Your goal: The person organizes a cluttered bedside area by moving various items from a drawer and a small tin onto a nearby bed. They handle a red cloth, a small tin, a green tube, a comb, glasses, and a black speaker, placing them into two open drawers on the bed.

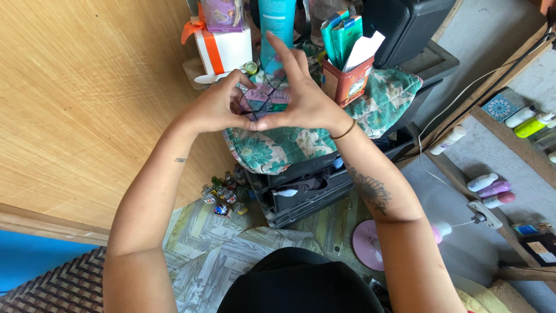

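Both hands meet over the cloth-covered top of a dark plastic drawer unit [301, 194], and between them is a pair of dark, thin-framed eyeglasses [259, 104]. The left hand [217, 107] is curled closed around the frame's left side, thumb and forefinger pinching it. The right hand [304, 95] pinches the other side low down with its thumb, while its index and middle fingers stand up straight and free. The eyeglasses hang just above the green floral cloth [278, 145], held by both hands rather than resting on it, as far as I can tell.

I judge the eyeglasses light but delicate: the frame looks slim enough to bend, and the lenses would smudge or scratch under a fingertip. The sound grip is at the rims' outer edges or the temples, gently, not on the glass.

Behind the hands stand a tall teal bottle [277, 23], a white gift box with orange ribbon [223, 49] and a red tin stuffed with packets [346, 81]. Small bottles [223, 197] cluster on the floor below.
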